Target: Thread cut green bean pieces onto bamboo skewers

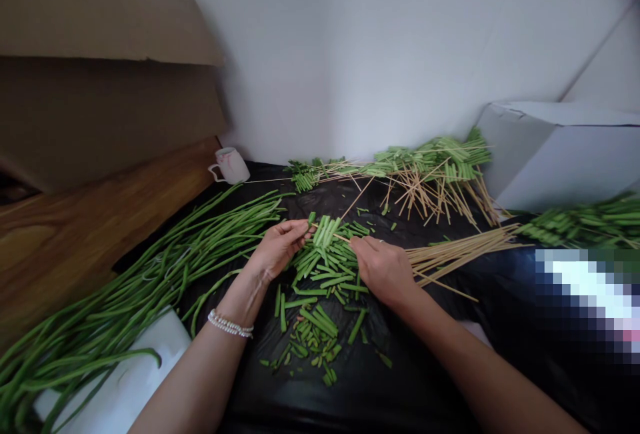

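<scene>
My left hand (277, 247), a beaded bracelet on its wrist, pinches a short piece of green bean (312, 219) at the fingertips. My right hand (383, 271) grips a thin bamboo skewer (340, 236) that runs across to the left hand. Its far end is hidden in the fingers. Under both hands lies a loose heap of cut long beans (320, 334) on black plastic sheeting (400, 381). Just right of my right hand, a bundle of bare skewers (450, 257) fans out. Uncut long beans (150, 267) stretch out left of my left hand.
Skewers threaded with bean pieces (430, 167) lie along the back, and more (580, 224) lie at the right. A white mug (231, 165) stands at the back left, beside a wooden edge (75, 234). A cardboard box (100, 54) looms above. A pixelated patch (585, 301) covers the right.
</scene>
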Tool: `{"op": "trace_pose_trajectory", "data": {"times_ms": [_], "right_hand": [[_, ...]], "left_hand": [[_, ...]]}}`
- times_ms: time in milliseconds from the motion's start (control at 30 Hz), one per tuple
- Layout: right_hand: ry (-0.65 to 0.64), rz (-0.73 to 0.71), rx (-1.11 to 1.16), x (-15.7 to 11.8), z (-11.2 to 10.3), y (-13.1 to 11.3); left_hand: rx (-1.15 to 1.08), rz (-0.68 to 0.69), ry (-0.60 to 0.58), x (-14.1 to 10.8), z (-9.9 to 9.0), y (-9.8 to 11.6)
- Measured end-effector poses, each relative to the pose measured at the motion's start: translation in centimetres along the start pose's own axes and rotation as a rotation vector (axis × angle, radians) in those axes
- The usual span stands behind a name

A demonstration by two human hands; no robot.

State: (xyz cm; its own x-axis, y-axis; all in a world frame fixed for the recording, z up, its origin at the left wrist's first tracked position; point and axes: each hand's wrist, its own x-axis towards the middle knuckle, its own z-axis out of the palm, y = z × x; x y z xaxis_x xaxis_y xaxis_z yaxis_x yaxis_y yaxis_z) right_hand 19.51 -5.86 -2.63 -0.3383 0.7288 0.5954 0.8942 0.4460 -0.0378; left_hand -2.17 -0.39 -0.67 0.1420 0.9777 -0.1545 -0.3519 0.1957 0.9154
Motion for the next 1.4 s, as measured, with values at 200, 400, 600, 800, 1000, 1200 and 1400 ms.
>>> {"op": "trace_pose_trajectory", "data": {"times_ms": [200, 400, 600, 800, 1000, 1200, 1400], "right_hand": [[0.013, -0.007, 0.005, 0.0, 0.0, 0.0], [0.032, -0.016, 0.011, -0.1, 0.1, -0.1], [0.054, -0.03, 0.021, -0.1, 0.1, -0.1], [0.048, -0.028, 0.016, -0.1, 0.2, 0.0], [0.039, -0.021, 0.009, -0.1, 0.2, 0.0], [0.054, -0.031, 0.014, 0.0, 0.1, -0.1], [0.065, -0.052, 0.004, 0.0, 0.1, -0.1]], "left_hand": [[-0.025, -0.081, -0.078, 0.0, -0.1, -0.3], [-0.03, -0.085, -0.035, -0.1, 0.6, -0.6], [-0.022, -0.058, -0.025, 0.0, 0.4, -0.6], [-0.006, -0.063, -0.032, -0.1, 0.4, -0.6], [0.004, -0.057, -0.02, -0.1, 0.5, -0.6], [0.043, -0.04, -0.025, -0.3, 0.8, -0.6], [0.154, 0.023, -0.054, -0.6, 1.1, -0.6]]}}
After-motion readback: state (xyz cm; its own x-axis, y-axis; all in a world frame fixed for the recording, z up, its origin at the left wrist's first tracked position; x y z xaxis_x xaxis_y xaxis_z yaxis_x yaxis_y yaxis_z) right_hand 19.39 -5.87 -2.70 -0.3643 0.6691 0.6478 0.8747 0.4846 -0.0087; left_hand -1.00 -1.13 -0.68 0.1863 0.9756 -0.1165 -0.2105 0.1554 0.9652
